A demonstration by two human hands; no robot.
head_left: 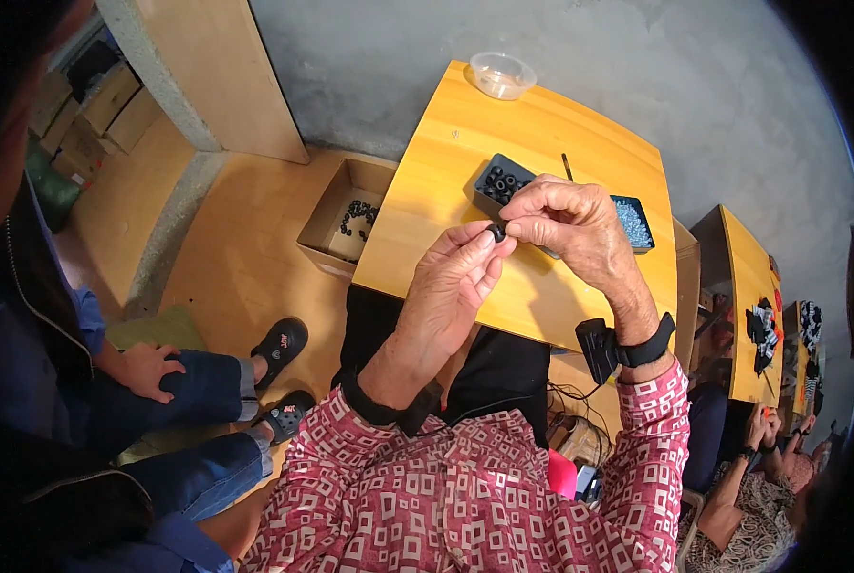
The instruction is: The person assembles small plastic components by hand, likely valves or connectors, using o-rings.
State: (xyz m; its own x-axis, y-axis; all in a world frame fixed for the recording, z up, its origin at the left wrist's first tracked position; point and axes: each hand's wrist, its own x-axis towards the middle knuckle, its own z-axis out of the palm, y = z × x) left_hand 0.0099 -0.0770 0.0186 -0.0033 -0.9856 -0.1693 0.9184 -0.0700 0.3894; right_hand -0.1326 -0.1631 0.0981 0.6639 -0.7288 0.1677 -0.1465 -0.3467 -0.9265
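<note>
Both my hands, left and right, raised over yellow surface; fingers of each clamped on small black part, black tray behind.

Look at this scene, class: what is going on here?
A person seated at a yellow table pinches a small black part between the left hand and right hand. Behind the hands sit a black tray of similar parts and a tray of bluish pieces. A clear plastic bowl stands at the far edge.
</note>
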